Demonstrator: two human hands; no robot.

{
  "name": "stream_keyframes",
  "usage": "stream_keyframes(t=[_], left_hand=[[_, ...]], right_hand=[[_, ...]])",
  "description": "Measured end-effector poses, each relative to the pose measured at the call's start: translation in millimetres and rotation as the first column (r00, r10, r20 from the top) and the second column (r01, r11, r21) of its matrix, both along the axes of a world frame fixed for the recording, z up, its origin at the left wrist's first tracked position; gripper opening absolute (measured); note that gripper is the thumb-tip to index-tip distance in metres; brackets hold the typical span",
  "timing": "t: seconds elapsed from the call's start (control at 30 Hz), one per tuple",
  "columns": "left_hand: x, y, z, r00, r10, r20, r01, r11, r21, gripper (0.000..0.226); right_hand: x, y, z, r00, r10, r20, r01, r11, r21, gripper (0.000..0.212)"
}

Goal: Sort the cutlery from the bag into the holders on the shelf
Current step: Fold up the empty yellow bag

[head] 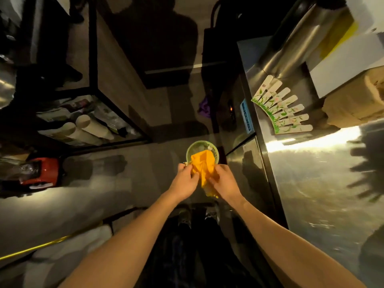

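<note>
A yellow fabric bag (204,166) hangs in front of me, held by both hands. My left hand (185,177) pinches its left edge, and my right hand (224,182) grips its right side lower down. Right behind the bag sits a light green round basket (195,148) on the floor. Whatever is inside the bag is hidden by the fabric. No cutlery or holders show.
A black metal shelf frame (93,59) holds rolled white tubes (91,127) at the left. A red object (44,171) lies at the far left. A steel fridge (311,163) with a painted wooden fan (280,109) fills the right. My shoes (197,215) stand below the bag.
</note>
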State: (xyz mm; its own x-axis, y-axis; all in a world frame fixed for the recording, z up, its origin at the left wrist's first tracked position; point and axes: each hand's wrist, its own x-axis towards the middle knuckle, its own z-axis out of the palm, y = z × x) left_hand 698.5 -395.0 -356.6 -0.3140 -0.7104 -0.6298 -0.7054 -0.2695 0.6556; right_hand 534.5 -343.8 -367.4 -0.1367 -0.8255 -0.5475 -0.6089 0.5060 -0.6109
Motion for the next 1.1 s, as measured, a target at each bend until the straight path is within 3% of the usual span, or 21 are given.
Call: stream_keyframes(t=[0.1,0.2,0.3,0.37,0.47,0.57,0.67,0.8,0.9,1.03,1.1], left_hand=[[-4,-7,-37,0.996,0.088,-0.02,-0.087,0.995,0.046,0.013],[-6,-22,-91,0.979,0.17,-0.113,-0.158,0.982,0.108,0.047],[-7,-43,-143,0.987,0.117,-0.11,-0.104,0.987,0.12,0.061],[-6,-58,-176,0.996,0.055,-0.064,-0.048,0.994,0.101,0.065],[-7,-74,-232,1.0,-0.018,0.005,0.017,0.994,0.106,0.075],[-11,-80,-285,0.997,-0.071,0.044,0.067,0.994,0.085,0.072],[-12,-82,-341,0.979,-0.178,0.098,0.167,0.98,0.109,0.077],[-11,-83,-409,0.915,-0.301,0.268,0.335,0.938,-0.09,0.082],[-17,-88,-437,0.807,-0.332,0.489,0.464,0.869,-0.175,0.062],[-15,-87,-458,0.857,-0.254,0.449,0.442,0.81,-0.386,0.046],[-15,-85,-467,0.765,-0.408,0.498,0.604,0.722,-0.337,0.053]], right_hand=[[1,-3,-36,1.0,0.022,-0.016,-0.022,1.0,0.005,0.038],[2,-21,-89,1.0,0.003,-0.03,-0.003,1.0,-0.006,0.037],[4,-41,-144,0.997,-0.065,-0.031,0.065,0.998,-0.016,0.043],[3,-47,-184,0.996,-0.034,-0.082,0.031,0.999,-0.032,0.067],[-1,-48,-252,0.988,0.022,-0.153,-0.029,0.999,-0.043,0.056],[-3,-59,-304,0.984,0.052,-0.171,-0.052,0.999,0.001,0.062],[-3,-77,-348,0.968,0.128,-0.216,-0.122,0.992,0.04,0.054],[-7,-96,-400,0.941,0.15,-0.305,-0.144,0.989,0.044,0.047],[-11,-104,-436,0.896,0.291,-0.337,-0.265,0.957,0.122,0.049],[-5,-109,-467,0.859,0.409,-0.308,-0.344,0.907,0.244,0.04],[-3,-112,-481,0.861,0.43,-0.27,-0.352,0.888,0.295,0.038]])
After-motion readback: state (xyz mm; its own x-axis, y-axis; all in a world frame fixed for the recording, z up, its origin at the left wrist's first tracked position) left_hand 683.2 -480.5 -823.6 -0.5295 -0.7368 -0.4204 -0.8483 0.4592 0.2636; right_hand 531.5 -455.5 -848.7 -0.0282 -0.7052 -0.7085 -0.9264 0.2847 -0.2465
